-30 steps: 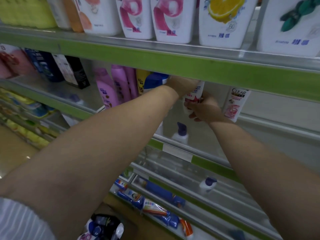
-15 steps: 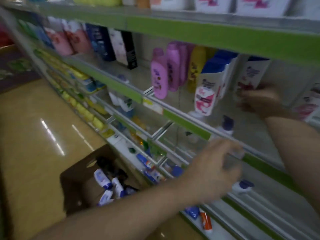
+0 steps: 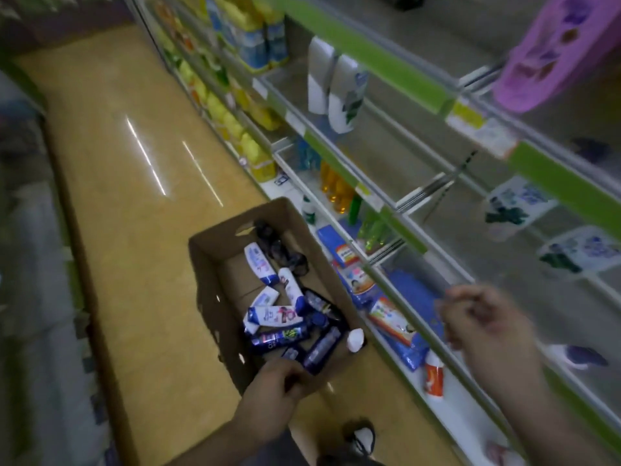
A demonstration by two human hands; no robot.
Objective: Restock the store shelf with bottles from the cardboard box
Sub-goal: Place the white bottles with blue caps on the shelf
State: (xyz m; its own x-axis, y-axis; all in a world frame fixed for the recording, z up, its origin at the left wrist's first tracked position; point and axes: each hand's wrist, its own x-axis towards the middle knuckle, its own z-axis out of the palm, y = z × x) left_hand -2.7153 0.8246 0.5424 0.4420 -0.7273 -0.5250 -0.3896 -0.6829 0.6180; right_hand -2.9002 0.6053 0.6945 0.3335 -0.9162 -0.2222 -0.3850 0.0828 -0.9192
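Observation:
The cardboard box stands open on the floor beside the shelf unit. Inside it lie several white and dark blue bottles. My left hand is down at the box's near rim, fingers loosely curled, just short of a dark blue bottle; I see nothing in it. My right hand hovers blurred in front of the lower shelf, loosely curled and holding nothing. Two white bottles stand on a higher shelf.
Green-edged shelves run along the right with yellow packs, orange bottles and blue packets. A pink pack hangs at the top right. Tan floor stretches left of the box.
My view has swung down from the shelf to the box. My left hand dropped to the box's near rim. My right hand left the bottle on the shelf and lowered.

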